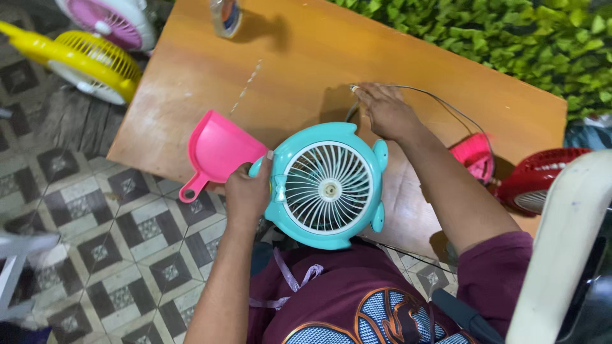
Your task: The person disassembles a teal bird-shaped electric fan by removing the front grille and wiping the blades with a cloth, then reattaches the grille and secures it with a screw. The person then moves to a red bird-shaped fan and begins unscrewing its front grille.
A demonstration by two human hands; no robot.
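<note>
A small teal fan [326,185] with a white grille stands at the near edge of the wooden table [306,57], its face tilted up toward me. My left hand [247,191] grips its left rim. My right hand [386,111] rests on the table behind the fan, its fingertips at the plug end of a thin grey cable [440,102] that curves off to the right.
A pink scoop [213,151] lies left of the fan. A pink fan part [475,156] and a red fan [539,178] sit at the right edge. Yellow [89,60] and pink [115,19] fans lie on the tiled floor, left. A bottle [224,16] stands far back. Green hedge [510,32] beyond.
</note>
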